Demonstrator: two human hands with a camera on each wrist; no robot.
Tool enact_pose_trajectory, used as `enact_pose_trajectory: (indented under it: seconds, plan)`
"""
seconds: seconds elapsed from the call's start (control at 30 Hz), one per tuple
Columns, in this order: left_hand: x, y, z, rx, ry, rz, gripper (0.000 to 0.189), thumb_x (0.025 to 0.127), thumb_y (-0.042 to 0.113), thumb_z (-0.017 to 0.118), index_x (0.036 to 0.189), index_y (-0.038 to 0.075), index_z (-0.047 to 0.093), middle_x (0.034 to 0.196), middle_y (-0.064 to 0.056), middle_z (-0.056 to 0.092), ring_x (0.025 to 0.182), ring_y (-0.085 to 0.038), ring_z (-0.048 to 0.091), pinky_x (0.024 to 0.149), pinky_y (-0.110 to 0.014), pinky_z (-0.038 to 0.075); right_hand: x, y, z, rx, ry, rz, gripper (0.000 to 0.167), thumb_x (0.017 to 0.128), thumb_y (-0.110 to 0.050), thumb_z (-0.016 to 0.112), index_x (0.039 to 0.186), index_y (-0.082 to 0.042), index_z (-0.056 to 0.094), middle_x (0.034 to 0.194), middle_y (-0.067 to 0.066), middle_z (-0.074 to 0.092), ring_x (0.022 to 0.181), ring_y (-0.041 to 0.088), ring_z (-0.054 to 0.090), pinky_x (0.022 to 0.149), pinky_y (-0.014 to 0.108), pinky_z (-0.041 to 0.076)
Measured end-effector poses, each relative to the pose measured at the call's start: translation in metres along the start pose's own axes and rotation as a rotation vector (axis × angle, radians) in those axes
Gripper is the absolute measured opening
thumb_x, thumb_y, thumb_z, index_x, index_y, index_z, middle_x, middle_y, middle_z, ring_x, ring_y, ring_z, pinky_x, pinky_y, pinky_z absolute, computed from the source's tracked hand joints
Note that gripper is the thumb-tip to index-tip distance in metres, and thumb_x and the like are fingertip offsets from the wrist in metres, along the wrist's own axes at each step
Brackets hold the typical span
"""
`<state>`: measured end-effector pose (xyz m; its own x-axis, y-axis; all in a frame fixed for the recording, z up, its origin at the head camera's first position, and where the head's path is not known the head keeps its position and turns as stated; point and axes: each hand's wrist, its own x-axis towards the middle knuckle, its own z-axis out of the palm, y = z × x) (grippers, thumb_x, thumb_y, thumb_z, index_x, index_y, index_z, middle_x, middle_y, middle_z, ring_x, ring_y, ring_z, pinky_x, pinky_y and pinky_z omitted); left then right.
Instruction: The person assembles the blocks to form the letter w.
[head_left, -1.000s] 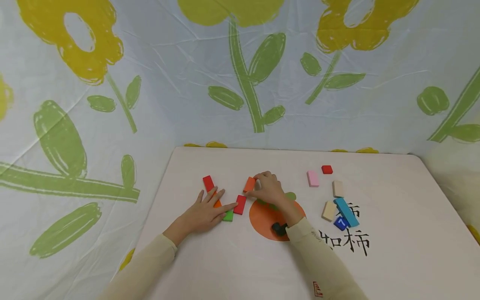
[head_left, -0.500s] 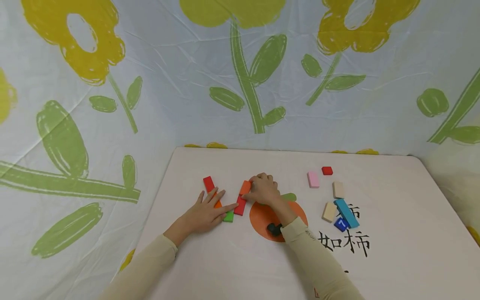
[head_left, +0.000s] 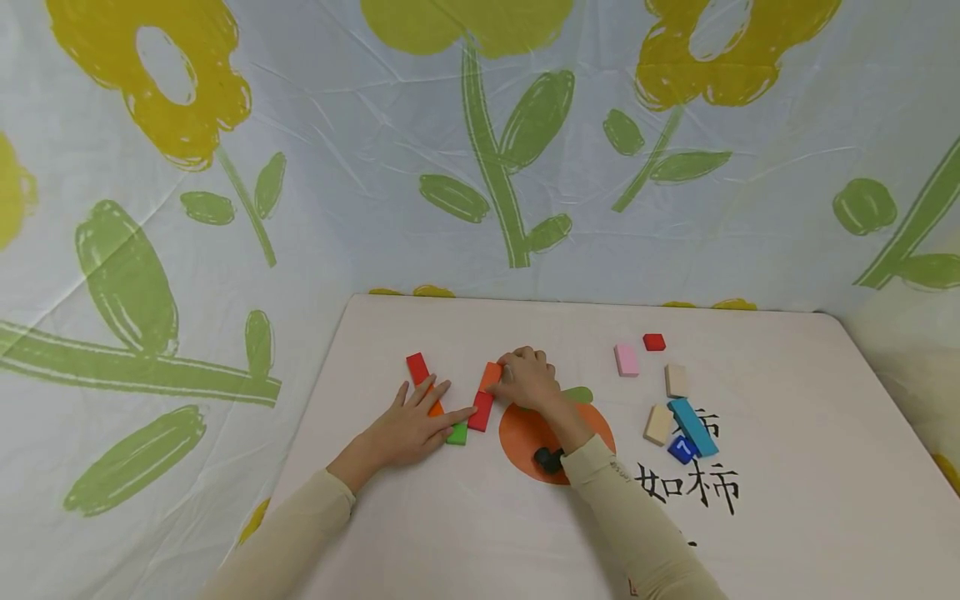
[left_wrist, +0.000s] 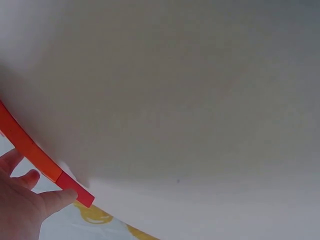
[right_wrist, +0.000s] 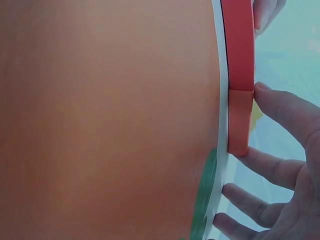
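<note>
My left hand (head_left: 405, 421) lies with fingers spread over the left row of blocks. Beneath its fingers is an orange block (head_left: 437, 408), partly hidden, between a red block (head_left: 417, 367) and a green block (head_left: 457, 434). Its index finger touches a second red block (head_left: 481, 411). At that block's far end sits a short orange block (right_wrist: 240, 122), end to end with it. My right hand (head_left: 529, 380) pinches this short block between thumb and index finger. Together the blocks form a V shape. In the left wrist view, a fingertip touches the left red block (left_wrist: 75, 190).
Right of the hands lie a pink block (head_left: 626, 360), a small red block (head_left: 654, 342), two beige blocks (head_left: 676, 381), a long blue block (head_left: 693, 426) and a dark blue piece marked 7 (head_left: 682, 447). An orange persimmon print (head_left: 521, 442) lies under the right forearm.
My right hand has moved left and slightly down, bringing the short orange block against the red block's far end. The left hand has stayed in place.
</note>
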<state>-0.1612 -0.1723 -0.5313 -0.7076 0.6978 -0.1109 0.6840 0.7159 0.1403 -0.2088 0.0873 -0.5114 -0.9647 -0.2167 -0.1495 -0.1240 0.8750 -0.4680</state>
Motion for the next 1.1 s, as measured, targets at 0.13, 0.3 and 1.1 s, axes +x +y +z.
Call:
enact_pose_trajectory:
  seconds: [0.13,0.3,1.1]
  plan:
    - [0.0,0.001,-0.001,0.01,0.004,0.003,0.049,0.106,0.044,0.041,0.154,0.046,0.034,0.162,-0.015,0.024,0.15,-0.04,0.011,0.11,-0.072,0.017,0.001,0.0,0.001,-0.006,0.004,0.005,0.054,0.087,-0.046,0.075,0.128,-0.012,0.067,0.138,0.019,0.05,0.126,0.043,0.04,0.098,0.062,0.037]
    - [0.002,0.004,-0.006,0.023,0.024,0.006,0.048,0.105,0.042,0.045,0.153,0.046,0.037,0.16,-0.017,0.028,0.149,-0.042,0.009,0.109,-0.073,0.016,0.0,0.001,0.001,-0.013,0.0,0.006,0.055,0.087,-0.048,0.075,0.129,-0.013,0.067,0.14,0.019,0.049,0.127,0.043,0.039,0.099,0.062,0.037]
    - [0.006,0.013,-0.011,0.006,0.032,0.017,0.05,0.103,0.028,0.05,0.152,0.034,0.043,0.16,-0.014,0.029,0.149,-0.039,0.013,0.11,-0.068,0.022,-0.004,0.0,0.0,0.014,-0.009,0.003,0.056,0.09,-0.046,0.073,0.133,-0.013,0.063,0.143,0.018,0.046,0.13,0.042,0.037,0.102,0.062,0.033]
